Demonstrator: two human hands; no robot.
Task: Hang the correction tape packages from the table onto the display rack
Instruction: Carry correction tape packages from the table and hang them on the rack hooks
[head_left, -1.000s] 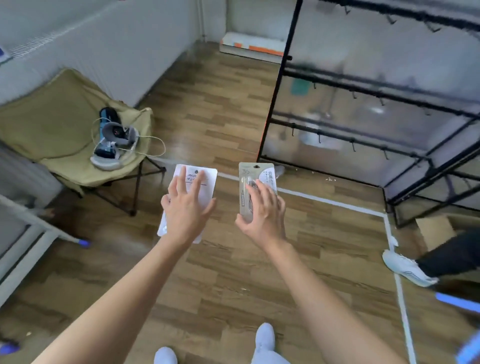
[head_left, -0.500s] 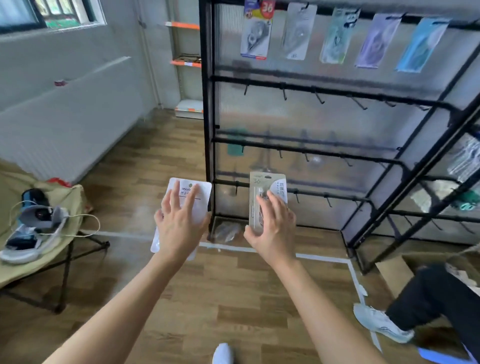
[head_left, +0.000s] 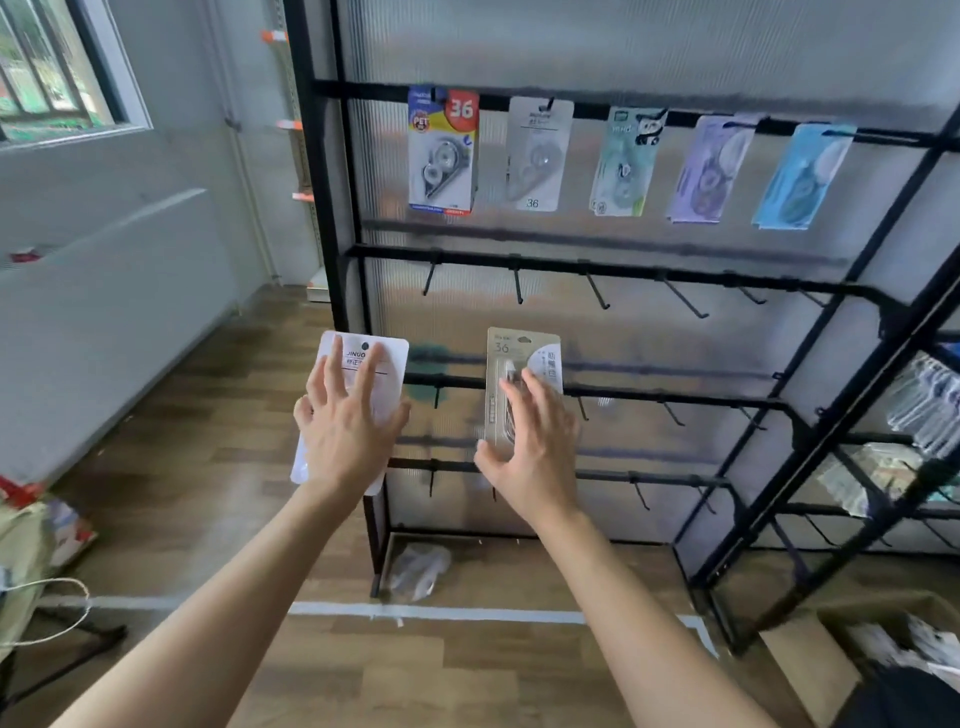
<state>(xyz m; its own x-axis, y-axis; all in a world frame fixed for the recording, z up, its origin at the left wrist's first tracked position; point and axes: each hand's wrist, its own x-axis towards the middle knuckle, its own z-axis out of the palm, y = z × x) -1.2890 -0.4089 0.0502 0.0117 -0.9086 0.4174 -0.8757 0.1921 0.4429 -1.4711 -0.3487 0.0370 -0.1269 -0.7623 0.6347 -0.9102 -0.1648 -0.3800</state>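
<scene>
In mid-frame the left hand (head_left: 348, 436) grips a white package (head_left: 387, 356) and the right hand (head_left: 535, 452) a tan package (head_left: 522, 348), both upright with hang holes topmost. The empty hooks (head_left: 517, 286) of the display rack (head_left: 322, 208) lie just above; the tan package sits directly under one.

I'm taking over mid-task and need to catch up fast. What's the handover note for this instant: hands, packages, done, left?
Left hand holds the white package; right hand holds the beige package, both up in front of the display rack.
Done: five hung packages on the top bar.
Left: hang both held ones; the second-bar hooks look free. The table is out of view.
</scene>
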